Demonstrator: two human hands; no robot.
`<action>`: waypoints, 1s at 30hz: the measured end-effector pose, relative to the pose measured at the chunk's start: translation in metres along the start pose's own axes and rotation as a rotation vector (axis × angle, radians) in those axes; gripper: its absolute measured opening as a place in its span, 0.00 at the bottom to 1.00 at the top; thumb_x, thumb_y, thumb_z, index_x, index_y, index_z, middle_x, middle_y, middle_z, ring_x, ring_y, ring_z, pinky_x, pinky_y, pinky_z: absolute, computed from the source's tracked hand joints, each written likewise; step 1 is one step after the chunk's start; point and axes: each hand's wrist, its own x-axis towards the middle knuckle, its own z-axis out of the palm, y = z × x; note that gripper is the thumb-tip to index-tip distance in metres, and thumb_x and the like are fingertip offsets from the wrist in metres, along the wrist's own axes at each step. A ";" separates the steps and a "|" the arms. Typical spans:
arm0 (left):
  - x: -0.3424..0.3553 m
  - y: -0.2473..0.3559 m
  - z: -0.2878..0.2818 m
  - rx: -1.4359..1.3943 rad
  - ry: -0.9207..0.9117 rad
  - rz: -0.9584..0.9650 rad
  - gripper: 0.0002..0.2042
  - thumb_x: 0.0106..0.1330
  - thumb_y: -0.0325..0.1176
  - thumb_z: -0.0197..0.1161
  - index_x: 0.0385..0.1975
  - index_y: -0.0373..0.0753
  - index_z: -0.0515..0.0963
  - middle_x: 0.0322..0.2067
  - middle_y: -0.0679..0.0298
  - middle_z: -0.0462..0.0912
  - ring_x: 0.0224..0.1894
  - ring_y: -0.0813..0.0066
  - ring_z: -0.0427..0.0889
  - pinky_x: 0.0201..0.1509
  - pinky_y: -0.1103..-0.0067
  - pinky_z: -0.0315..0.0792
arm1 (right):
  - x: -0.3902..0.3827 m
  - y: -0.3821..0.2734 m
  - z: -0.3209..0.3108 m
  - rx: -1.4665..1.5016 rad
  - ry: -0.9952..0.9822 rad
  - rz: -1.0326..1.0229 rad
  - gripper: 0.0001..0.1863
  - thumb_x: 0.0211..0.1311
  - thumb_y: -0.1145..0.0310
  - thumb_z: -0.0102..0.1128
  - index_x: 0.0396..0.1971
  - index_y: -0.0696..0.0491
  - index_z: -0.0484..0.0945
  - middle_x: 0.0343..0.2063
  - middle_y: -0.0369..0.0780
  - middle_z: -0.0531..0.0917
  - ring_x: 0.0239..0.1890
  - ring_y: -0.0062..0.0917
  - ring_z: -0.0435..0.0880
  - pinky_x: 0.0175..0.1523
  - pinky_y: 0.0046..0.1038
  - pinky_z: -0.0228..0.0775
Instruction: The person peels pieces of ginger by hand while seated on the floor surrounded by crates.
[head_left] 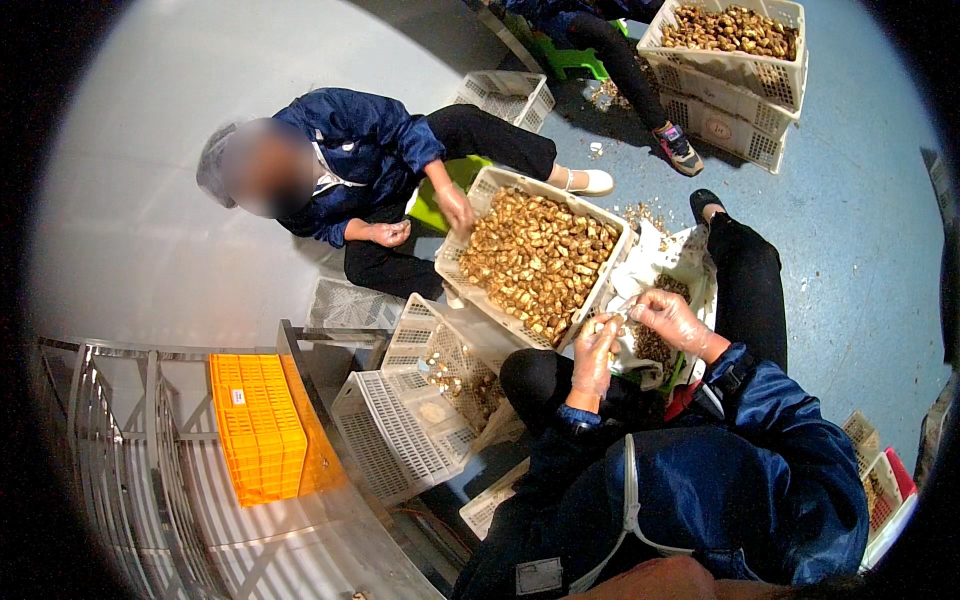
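Note:
My left hand [594, 358], in a clear glove, is closed on a small pale piece [603, 325], apparently mushroom, over my lap. My right hand [668, 318], also gloved, pinches at something small just beside it; I cannot make out what. Below my hands is a white sack [690, 250] spread between my legs, holding brown-and-white scraps [655, 347]. Just ahead and left, a white crate [620, 237] is heaped with brown mushrooms [530, 255].
A co-worker [350, 130] sits across the crate, hands near it. Another person's legs [620, 70] show beside stacked crates [720, 120]. Lower left are white crates [390, 440], a yellow crate [255, 430] and metal racking [150, 450]. More crates [875, 500] stand at right.

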 end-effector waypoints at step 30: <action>0.007 -0.006 -0.010 -0.618 -0.135 -0.434 0.12 0.74 0.39 0.53 0.45 0.37 0.74 0.31 0.65 0.78 0.26 0.83 0.72 0.22 0.90 0.63 | 0.004 0.015 -0.004 -0.037 0.008 -0.049 0.08 0.68 0.71 0.57 0.29 0.57 0.74 0.38 0.36 0.79 0.39 0.15 0.74 0.44 0.24 0.70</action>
